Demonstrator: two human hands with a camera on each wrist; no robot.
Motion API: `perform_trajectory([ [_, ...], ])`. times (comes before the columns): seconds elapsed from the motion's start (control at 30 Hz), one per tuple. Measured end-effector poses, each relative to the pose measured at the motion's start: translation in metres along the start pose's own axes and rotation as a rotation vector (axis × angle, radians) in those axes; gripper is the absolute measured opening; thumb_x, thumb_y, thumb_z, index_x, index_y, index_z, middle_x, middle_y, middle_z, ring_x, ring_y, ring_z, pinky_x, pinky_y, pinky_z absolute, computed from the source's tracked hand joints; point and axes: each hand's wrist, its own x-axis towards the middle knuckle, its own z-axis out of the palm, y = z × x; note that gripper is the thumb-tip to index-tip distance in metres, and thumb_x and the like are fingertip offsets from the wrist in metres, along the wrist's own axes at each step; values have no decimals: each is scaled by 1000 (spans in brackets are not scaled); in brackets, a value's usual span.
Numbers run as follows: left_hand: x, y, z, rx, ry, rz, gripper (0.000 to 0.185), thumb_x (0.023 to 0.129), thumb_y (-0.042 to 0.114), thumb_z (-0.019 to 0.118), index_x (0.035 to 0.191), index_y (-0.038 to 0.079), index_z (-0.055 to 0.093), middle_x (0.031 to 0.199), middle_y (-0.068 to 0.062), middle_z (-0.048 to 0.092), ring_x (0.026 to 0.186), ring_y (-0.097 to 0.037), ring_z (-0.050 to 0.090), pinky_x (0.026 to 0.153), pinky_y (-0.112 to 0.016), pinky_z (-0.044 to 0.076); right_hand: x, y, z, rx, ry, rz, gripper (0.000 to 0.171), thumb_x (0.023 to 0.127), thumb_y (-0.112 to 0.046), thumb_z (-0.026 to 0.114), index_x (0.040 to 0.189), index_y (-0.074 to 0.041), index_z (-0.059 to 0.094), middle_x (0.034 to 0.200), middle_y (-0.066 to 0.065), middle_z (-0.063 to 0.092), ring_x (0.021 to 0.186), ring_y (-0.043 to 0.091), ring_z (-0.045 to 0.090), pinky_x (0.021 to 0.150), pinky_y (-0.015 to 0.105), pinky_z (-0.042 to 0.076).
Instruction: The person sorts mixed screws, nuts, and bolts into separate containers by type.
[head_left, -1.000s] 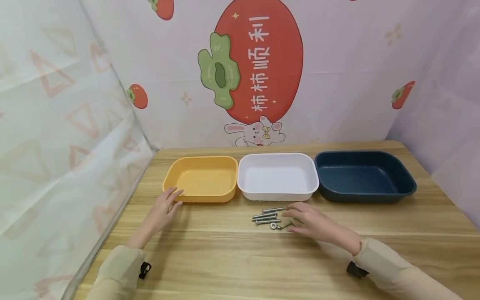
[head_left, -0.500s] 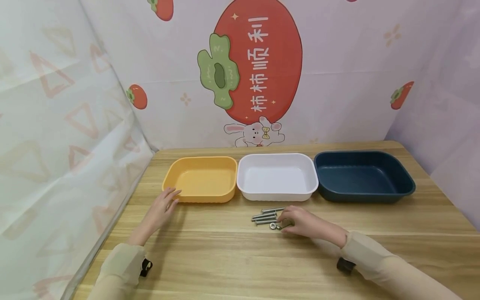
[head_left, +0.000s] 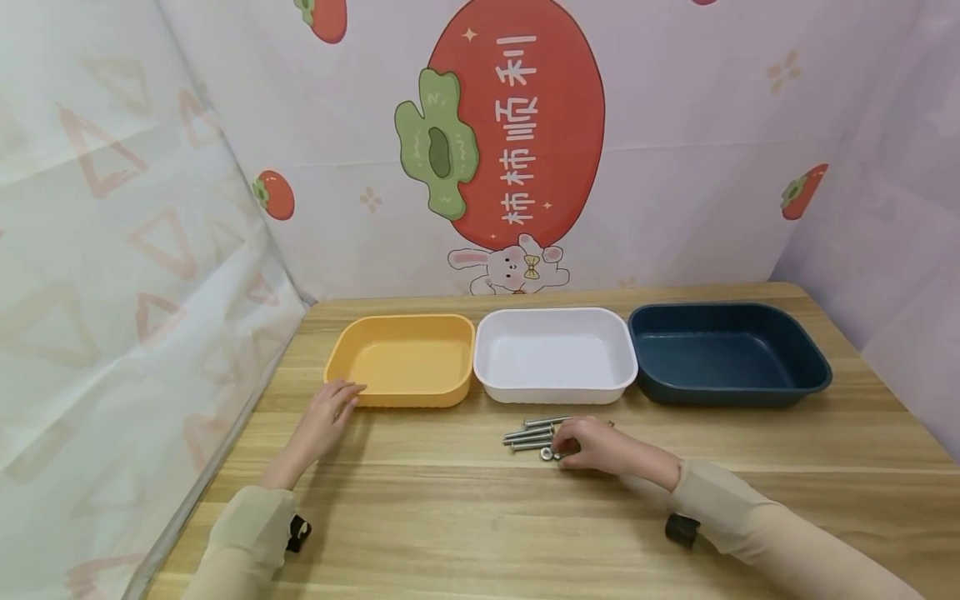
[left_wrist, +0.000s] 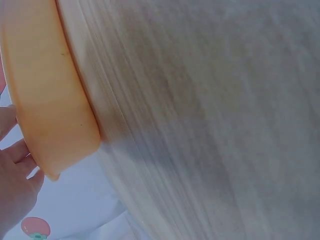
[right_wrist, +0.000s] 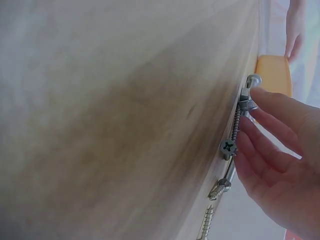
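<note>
Right hand (head_left: 600, 447) is resting on the table (head_left: 465, 525), fingers curling over a short screw (right_wrist: 229, 146) and touching it; whether they are actually gripping it cannot be told. The long bolts (head_left: 531, 433) are lying at its 9 o'clock, just beside the fingertips. Left hand (head_left: 324, 417) is lying relaxed and holding nothing, fingertips touching the yellow tray (head_left: 405, 360) at its 1 o'clock. White tray (head_left: 553, 357) and blue tray (head_left: 727, 357) are sitting at 12 and 2 o'clock of the right hand.

I see a light wooden table (head_left: 465, 517) bearing a yellow plastic tray (head_left: 405, 360), white plastic tray (head_left: 553, 357), dark blue plastic tray (head_left: 727, 354) and loose metal screws (head_left: 531, 433).
</note>
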Motion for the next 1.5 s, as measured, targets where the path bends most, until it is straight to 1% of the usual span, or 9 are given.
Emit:
perform_trajectory([
  [0.23, 2, 0, 1, 6, 30, 11, 18, 81, -6, 56, 97, -1, 62, 92, -16, 58, 89, -33, 50, 78, -48, 38, 1, -1, 0, 38, -3, 31, 12, 72, -5, 70, 83, -4, 67, 78, -2, 61, 68, 0, 51, 59, 17, 45],
  [0.37, 3, 0, 2, 9, 36, 9, 18, 81, -7, 56, 97, 0, 62, 90, -15, 58, 88, -32, 50, 78, -47, 37, 1, -1, 0, 44, -2, 36, 10, 72, -4, 70, 82, -4, 67, 77, -2, 61, 66, 0, 51, 58, 17, 45],
  [0.5, 4, -2, 4, 3, 67, 45, 18, 79, -8, 55, 95, -1, 62, 87, -14, 58, 84, -32, 50, 75, -46, 36, 2, -1, 1, 35, 6, 39, 9, 72, -3, 69, 81, -4, 67, 76, -2, 61, 66, 1, 52, 58, 17, 45],
  [0.63, 2, -6, 6, -31, 113, 98, 14, 85, 2, 53, 95, 3, 63, 86, -11, 57, 82, -28, 49, 75, -43, 35, 3, -1, 3, 13, 24, 36, 7, 73, -1, 67, 79, -4, 67, 75, -2, 61, 65, 1, 51, 57, 16, 44],
  [0.73, 2, -6, 6, -44, 124, 109, 15, 88, 8, 51, 96, 5, 63, 87, -9, 57, 82, -26, 48, 75, -42, 35, 3, -2, 3, 3, 38, 37, 6, 73, 0, 66, 78, -4, 67, 74, -3, 61, 65, 1, 51, 56, 17, 44],
  [0.83, 2, -5, 6, -27, 117, 92, 15, 86, 3, 52, 96, 4, 63, 86, -10, 58, 81, -26, 49, 74, -41, 36, 4, -2, 3, 4, 49, 38, 6, 73, 0, 65, 77, -4, 66, 73, -3, 61, 65, 1, 51, 56, 17, 44],
  [0.93, 3, 0, 4, 2, 84, 45, 17, 81, -5, 55, 95, 0, 63, 85, -13, 58, 80, -29, 49, 71, -43, 36, 4, -2, 3, 1, 59, 37, 7, 73, 1, 65, 79, -3, 67, 74, -2, 62, 66, 2, 52, 57, 17, 45],
  [1.07, 2, 2, 3, 15, 45, -11, 17, 83, -5, 55, 96, 1, 63, 87, -12, 58, 83, -29, 49, 74, -43, 36, 5, -3, -1, 11, 65, 33, 7, 73, 0, 66, 80, -1, 67, 76, 0, 63, 67, 2, 54, 59, 17, 46],
  [1.5, 2, 0, 5, 14, 60, 9, 15, 82, -5, 55, 94, -1, 63, 86, -14, 58, 83, -31, 50, 74, -44, 36, 23, -19, -17, 37, 49, 14, 9, 77, -3, 64, 85, -1, 66, 80, 2, 64, 74, 8, 58, 64, 21, 48],
])
